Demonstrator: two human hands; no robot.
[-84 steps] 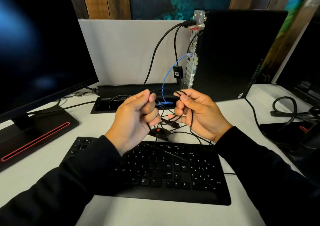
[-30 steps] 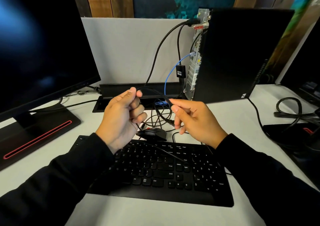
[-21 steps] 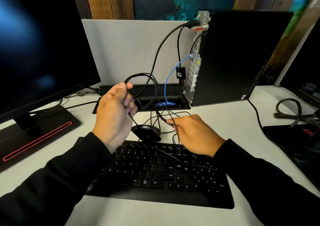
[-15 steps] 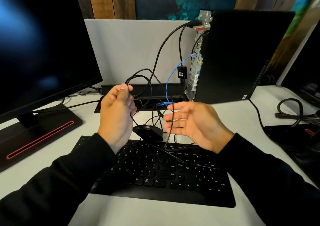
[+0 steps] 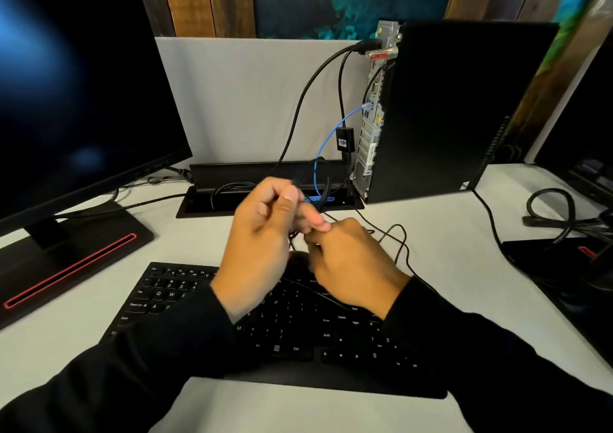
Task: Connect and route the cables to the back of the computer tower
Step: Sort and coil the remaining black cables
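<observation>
A black computer tower [image 5: 457, 107] stands at the back right with its metal rear panel [image 5: 371, 124] facing left. A thick black cable [image 5: 298, 107] and a blue network cable [image 5: 326, 140] are plugged into that panel. My left hand [image 5: 258, 237] holds a bunch of thin black cable [image 5: 323, 180] above the keyboard. My right hand [image 5: 348, 260] meets it from the right, fingers curled around the same thin cable. A loose length of it [image 5: 398, 243] trails over the desk. The mouse lies mostly hidden under my hands.
A black keyboard [image 5: 185, 300] lies in front of me. A large monitor [image 5: 83, 84] on a red-striped stand [image 5: 66, 266] fills the left. A black cable tray [image 5: 232, 173] sits in the desk behind my hands. More coiled cables [image 5: 557, 213] lie at the right.
My right hand, open half a second ago, has moved left and closed on the cable beside my left hand. My left hand has lowered the cable loops toward the middle.
</observation>
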